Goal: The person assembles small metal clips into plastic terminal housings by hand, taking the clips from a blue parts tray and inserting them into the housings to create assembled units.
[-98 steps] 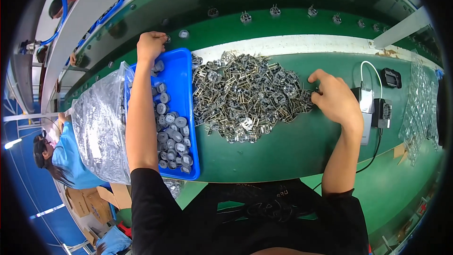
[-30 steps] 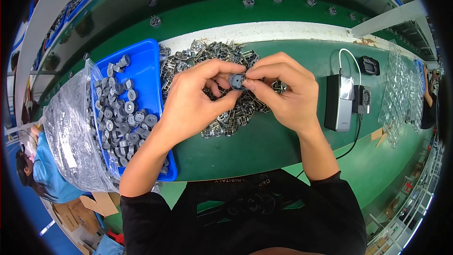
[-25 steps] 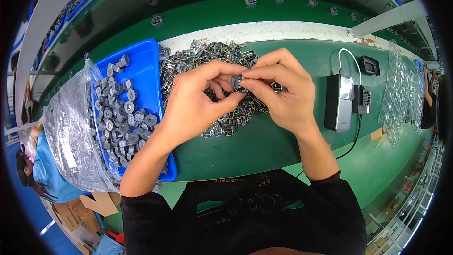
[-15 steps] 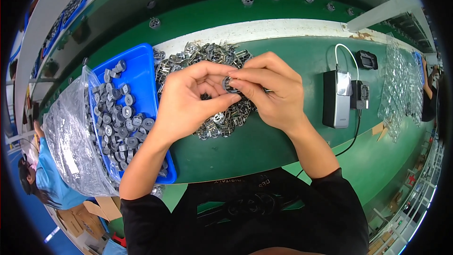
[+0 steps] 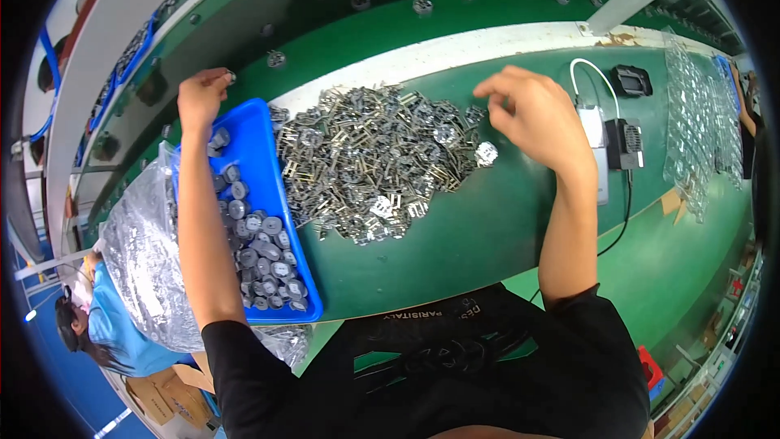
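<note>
Stretched out to the far left, my left hand [image 5: 202, 102] reaches over the green conveyor belt beyond the blue tray. Its fingers pinch a small round grey part with metal on it [image 5: 231, 78], mostly hidden by the fingertips. My right hand [image 5: 532, 118] hovers at the right end of a heap of small metal parts with prongs [image 5: 366, 158], fingers bent and apart, holding nothing. Left of the heap lies the blue plastic tray [image 5: 286, 211], with many grey round caps [image 5: 266, 250] in it; my left forearm crosses over it.
Assembled round parts [image 5: 422, 4] stand spaced along the belt. A silver-and-black power bank [image 5: 603, 164] with a white cable lies at the right, near a black plastic holder [image 5: 632, 80]. Clear plastic bags [image 5: 146, 252] hang left of the tray. Co-workers are at the left and right edges.
My hands have parted. The left went far left to the belt with the small round part; the right moved right, off that part, and opened.
</note>
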A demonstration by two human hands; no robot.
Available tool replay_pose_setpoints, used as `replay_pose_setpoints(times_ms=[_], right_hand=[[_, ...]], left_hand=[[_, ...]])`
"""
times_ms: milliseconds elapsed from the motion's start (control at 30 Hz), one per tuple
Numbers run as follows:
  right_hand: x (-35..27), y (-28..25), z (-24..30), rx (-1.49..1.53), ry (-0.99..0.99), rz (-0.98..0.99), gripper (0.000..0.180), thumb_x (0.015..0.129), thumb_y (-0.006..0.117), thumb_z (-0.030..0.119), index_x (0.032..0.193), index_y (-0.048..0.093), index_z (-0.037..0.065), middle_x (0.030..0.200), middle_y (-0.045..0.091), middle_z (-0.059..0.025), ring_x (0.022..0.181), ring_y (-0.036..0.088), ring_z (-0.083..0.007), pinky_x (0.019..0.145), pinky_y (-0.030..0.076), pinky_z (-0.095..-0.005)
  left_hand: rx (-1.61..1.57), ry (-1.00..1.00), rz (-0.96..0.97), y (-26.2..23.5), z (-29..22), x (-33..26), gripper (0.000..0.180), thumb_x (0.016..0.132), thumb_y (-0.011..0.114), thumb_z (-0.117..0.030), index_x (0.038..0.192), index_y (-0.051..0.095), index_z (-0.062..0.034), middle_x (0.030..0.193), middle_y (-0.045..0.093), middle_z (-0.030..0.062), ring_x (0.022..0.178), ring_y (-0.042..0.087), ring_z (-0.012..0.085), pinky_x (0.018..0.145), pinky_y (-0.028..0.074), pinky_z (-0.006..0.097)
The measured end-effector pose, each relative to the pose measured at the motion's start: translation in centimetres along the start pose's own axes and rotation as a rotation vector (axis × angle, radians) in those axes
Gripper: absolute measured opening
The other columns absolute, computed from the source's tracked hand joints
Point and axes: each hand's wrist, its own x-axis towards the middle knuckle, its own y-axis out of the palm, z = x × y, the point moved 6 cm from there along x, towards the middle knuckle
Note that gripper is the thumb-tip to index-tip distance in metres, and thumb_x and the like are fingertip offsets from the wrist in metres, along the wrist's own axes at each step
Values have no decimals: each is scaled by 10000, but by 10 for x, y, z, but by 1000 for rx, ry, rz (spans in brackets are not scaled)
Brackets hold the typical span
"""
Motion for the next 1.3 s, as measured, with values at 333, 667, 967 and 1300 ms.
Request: replay_pose_setpoints(times_ms=[333,667,967,1300], right_hand=[[-4,15,-11,-61,51,202,175,747,622,22,880,727,67,801,648,-104,783,651,-307,682,509,-413],[5,24,-10,-140,-65,-99,118,775,584,-11,870,641,26,878,636,-113,822,634,-337,721,514,-443],[8,22,-4,145,-169,-308,140,813,651,22,952,636,37,877,604,-108,835,615,-334,729,509,-439],[-5,14,51,588,-377,-373,227,768,705,-28,981,709,50,825,636,-50,737,626,-216,648,516,-317]], left_hand=[[1,-44,-21,12,-9,11,325,840,687,-138,1138,692,-7,901,708,90,759,637,159,708,521,283],[565,150,-18,86,-92,61,471,773,766,-380,1113,702,-61,1081,699,188,1039,662,352,894,523,420],[-13,386,157,99,-160,-27,356,799,720,-104,1126,637,10,914,712,115,838,676,176,759,538,289],[-339,326,596,118,-187,-170,385,768,772,10,1140,672,13,843,660,52,741,662,87,681,546,227]])
